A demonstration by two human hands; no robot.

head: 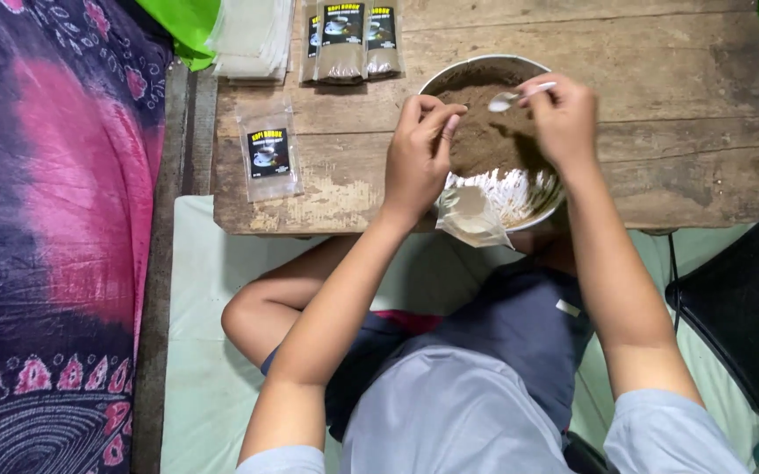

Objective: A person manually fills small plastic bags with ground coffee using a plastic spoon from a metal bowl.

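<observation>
A round bowl (pixel 449 81) of brown powder (pixel 485 140) sits at the near edge of a worn wooden table (pixel 678 114), its rim slightly overhanging the side nearest the seated person. The right hand (pixel 565 118) is closed around the handle of a small white spoon (pixel 515 96), whose bowl hangs level above the powder and appears nearly empty. The left hand (pixel 419 154) is curled, with thumb and fingertips pinched together over the bowl's left rim; a small clear pouch (pixel 469 218) hangs below the wrist, and whether the fingers grip its mouth cannot be told. A white lining or sheet (pixel 511 193) shows against the bowl's near wall.

Further out, one labelled, unfilled sachet (pixel 269 156) lies flat on the table to the left, three filled sachets (pixel 344 39) stand at the far edge, and a stack of clear bags (pixel 252 35) rests beside them. A patterned pink-and-navy cloth (pixel 54 219) covers the floor at left; a dark bag (pixel 739 307) lies at right.

Likely hazards, as a judgement: powder could fall from a tilted spoon onto table or lap if the pouch mouth is not held open beneath it; pressure on the overhanging rim could tip the bowl; and a slack pouch could fold shut and scatter the scoop.
</observation>
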